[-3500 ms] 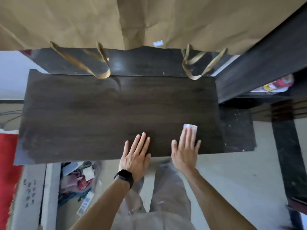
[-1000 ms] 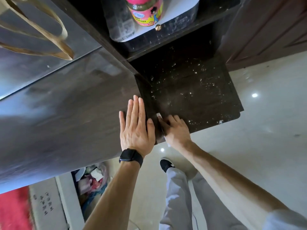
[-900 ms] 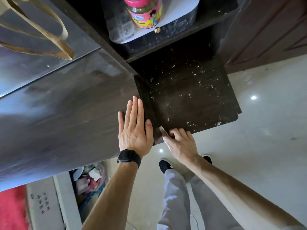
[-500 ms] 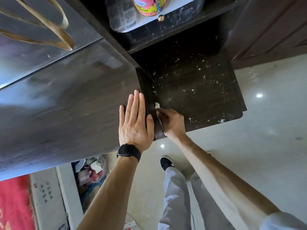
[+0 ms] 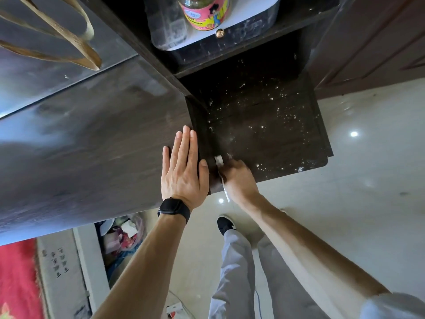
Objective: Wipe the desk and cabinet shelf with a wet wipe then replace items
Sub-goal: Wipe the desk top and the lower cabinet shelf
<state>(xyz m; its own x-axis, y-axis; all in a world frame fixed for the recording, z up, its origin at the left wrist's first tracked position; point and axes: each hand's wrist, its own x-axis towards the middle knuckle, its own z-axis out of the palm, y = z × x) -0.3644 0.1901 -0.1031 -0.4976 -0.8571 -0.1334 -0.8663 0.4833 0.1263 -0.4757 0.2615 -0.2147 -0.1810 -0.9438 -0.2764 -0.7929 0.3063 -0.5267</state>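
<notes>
The dark wooden desk [image 5: 96,143] fills the left of the head view. My left hand [image 5: 184,169] lies flat on its right end, fingers together, holding nothing. Beside the desk is the lower cabinet shelf [image 5: 271,134], dark and speckled with white crumbs. My right hand [image 5: 238,178] presses a white wet wipe [image 5: 218,160] onto the shelf's front left corner, against the desk's side. Only a small end of the wipe shows past my fingers.
Above the shelf stand a pink-lidded jar [image 5: 204,11] and a dusty clear container [image 5: 167,21] on a white board. Brown bag handles [image 5: 69,42] hang at top left. A dark wooden door [image 5: 372,38] is at right. Under the desk lies clutter [image 5: 124,236]; pale floor lies below.
The view swung from the desk top to the side shelf. My right hand left the desk and rubs the wipe back and forth along the shelf's left edge. My left hand stays flat.
</notes>
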